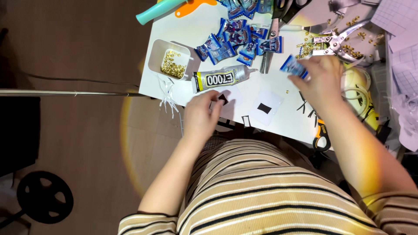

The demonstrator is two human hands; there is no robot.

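Note:
My left hand [201, 114] rests at the near edge of the white table [183, 30], its fingertips pinching a small black square piece [223, 98] on a white card. My right hand [321, 80] hovers over the table's right side and holds a small blue packet [292, 66] between its fingers. A second white card with a black square [264, 108] lies between my hands. A tube of glue [222, 78] lies flat just beyond my left hand.
A pile of blue packets [239, 37] lies mid-table. A white tray of gold eyelets [170, 62] stands at the left edge. Metal pliers [339, 41] and loose gold eyelets lie at the right, scissors [278, 13] at the back, orange-handled cutters [321, 135] near the front edge.

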